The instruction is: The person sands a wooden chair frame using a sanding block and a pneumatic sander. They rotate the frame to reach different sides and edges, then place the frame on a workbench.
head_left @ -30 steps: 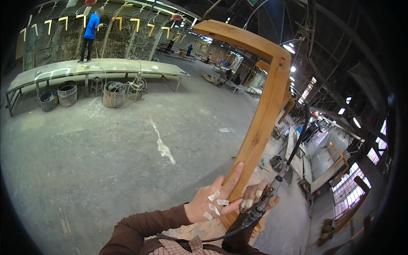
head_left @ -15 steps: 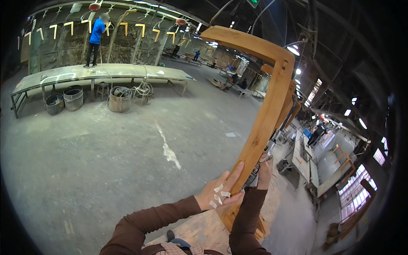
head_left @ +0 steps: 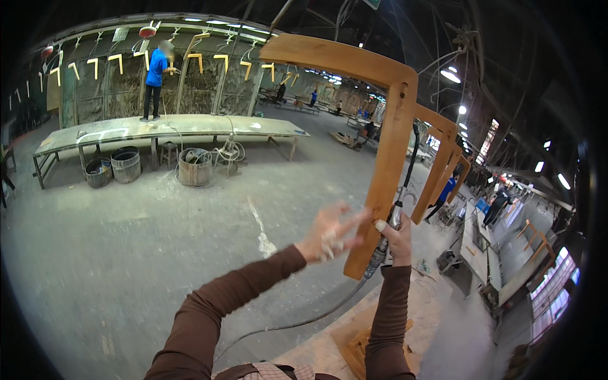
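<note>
An L-shaped wooden piece (head_left: 383, 158) with a rounded corner stands upright before me, its long leg reaching down to my hands. My left hand (head_left: 326, 234), blurred by motion and with white tape strips on it, has its fingers spread beside the lower part of that leg. Behind the wood, my right hand (head_left: 399, 240) is closed around a silver hand-held tool (head_left: 378, 256), the thumb lying at the wood's edge. A dark hose (head_left: 316, 315) trails from the tool down to the left. The tool's working end is partly hidden.
More L-shaped wooden pieces (head_left: 437, 171) hang in a row behind. Below lies a pale board (head_left: 316, 347) with stacked wooden parts (head_left: 360, 351). Across the floor, a person in blue (head_left: 155, 73) stands on a long table (head_left: 126, 131) with buckets (head_left: 126, 166) beneath. Benches (head_left: 478, 256) stand at right.
My left hand has let go of the wood's lower end and moved up with fingers spread. The wooden piece shifted left in view and stands more upright. The hose has come into sight.
</note>
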The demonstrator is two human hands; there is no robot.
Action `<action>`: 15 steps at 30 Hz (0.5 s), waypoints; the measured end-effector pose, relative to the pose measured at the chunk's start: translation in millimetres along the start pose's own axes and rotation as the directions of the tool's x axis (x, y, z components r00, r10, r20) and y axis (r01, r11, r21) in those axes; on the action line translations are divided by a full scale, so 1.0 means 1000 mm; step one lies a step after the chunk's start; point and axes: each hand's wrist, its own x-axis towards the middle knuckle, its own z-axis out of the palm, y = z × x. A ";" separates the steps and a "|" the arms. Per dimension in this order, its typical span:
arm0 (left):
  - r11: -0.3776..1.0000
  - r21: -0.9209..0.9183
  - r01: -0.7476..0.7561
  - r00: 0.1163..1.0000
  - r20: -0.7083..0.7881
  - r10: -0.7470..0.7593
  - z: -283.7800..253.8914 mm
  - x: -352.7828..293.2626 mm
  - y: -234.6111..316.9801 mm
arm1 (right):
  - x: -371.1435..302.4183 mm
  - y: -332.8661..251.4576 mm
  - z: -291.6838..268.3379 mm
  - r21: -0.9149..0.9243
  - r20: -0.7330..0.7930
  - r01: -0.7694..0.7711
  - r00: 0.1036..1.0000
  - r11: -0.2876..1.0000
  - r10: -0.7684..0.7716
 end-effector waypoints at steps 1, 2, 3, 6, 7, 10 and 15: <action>0.995 0.098 -0.026 0.988 -0.151 0.041 -0.006 0.025 -0.017 | 0.004 0.006 -0.005 -0.001 0.001 -0.001 1.000 1.000 0.001; 0.980 0.198 -0.037 0.951 -0.294 0.095 -0.016 0.051 -0.033 | 0.006 0.012 -0.008 -0.002 0.007 -0.004 1.000 1.000 0.004; 0.971 0.238 0.007 0.951 -0.301 0.067 -0.029 0.078 -0.048 | 0.009 0.017 -0.009 -0.001 0.014 -0.006 1.000 1.000 0.006; 0.905 0.422 -0.041 0.871 -0.429 0.240 -0.075 0.167 -0.079 | 0.013 0.025 -0.009 -0.001 0.038 -0.009 0.999 1.000 0.009; 0.871 0.478 -0.112 0.828 -0.440 0.348 -0.089 0.192 -0.083 | 0.014 0.027 -0.006 -0.011 0.044 0.003 0.999 1.000 -0.003; 0.812 0.571 -0.121 0.943 -0.189 0.273 -0.126 0.246 -0.090 | 0.016 0.032 0.004 -0.005 0.044 0.094 0.995 0.996 -0.094; 0.971 0.206 0.120 0.944 0.280 -0.176 -0.158 0.286 -0.097 | 0.021 0.034 0.008 0.063 0.094 0.106 0.989 0.992 -0.112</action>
